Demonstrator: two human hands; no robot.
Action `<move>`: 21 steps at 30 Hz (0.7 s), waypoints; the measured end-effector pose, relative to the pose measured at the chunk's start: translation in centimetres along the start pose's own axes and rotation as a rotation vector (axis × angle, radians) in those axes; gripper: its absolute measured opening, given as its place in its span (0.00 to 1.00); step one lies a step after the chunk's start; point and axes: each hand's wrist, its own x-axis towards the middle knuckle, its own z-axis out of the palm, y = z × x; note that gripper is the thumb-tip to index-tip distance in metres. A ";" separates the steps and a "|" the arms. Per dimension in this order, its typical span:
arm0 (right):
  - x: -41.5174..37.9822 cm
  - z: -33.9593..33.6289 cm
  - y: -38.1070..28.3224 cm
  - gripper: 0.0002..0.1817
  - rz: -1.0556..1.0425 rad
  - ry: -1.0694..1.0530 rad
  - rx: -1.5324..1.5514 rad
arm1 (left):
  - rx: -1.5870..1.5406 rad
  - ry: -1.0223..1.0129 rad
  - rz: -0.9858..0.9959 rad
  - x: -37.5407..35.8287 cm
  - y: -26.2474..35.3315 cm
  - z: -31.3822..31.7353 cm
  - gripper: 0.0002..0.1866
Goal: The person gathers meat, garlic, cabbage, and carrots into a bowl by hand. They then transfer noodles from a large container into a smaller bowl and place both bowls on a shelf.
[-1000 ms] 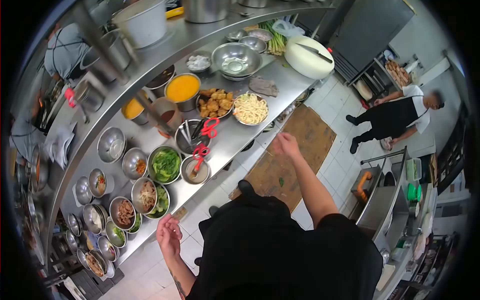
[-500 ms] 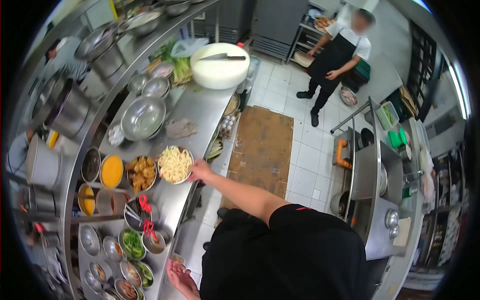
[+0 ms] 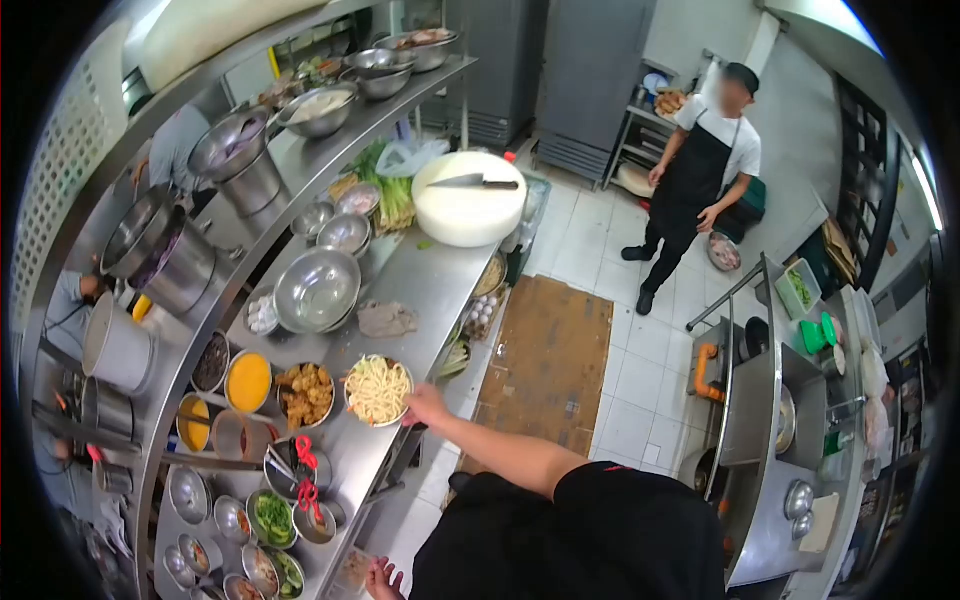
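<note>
R hand (image 3: 428,405) at noodle bowl (image 3: 378,390) rim on counter (image 3: 430,285), grip on it unclear. L hand (image 3: 383,580) low, fingers apart, empty.

SS counter (image 3: 420,285) w/ bowls (image 3: 317,290), noodles (image 3: 378,390)

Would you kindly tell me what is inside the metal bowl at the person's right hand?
The bowl holds a heap of pale noodles; the right hand touches its rim. Anything beneath the noodles is hidden.
</note>
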 end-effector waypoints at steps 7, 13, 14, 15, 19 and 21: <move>1.0 -2.0 0.5 0.12 0.008 -0.105 -0.071 | -0.027 0.434 -0.149 -2.5 -16.0 -6.5 0.18; -1.5 -3.9 0.4 0.17 -0.081 0.033 -0.113 | -0.215 0.635 -0.383 -7.4 -25.0 -7.9 0.15; -2.2 -4.2 0.1 0.18 -0.086 -0.010 -0.141 | -0.242 0.644 -0.395 -7.9 -25.9 -7.8 0.14; -3.1 -4.3 -0.3 0.17 -0.099 0.017 -0.191 | -0.259 0.645 -0.404 -8.5 -26.8 -7.8 0.14; -8.1 -3.8 -1.3 0.07 -0.192 -0.066 -0.325 | -0.331 0.600 -0.360 -11.3 -29.1 -9.9 0.13; -10.7 -2.8 -1.4 0.07 -0.175 -0.084 -0.333 | -0.327 0.547 -0.400 -12.1 -30.2 -11.5 0.13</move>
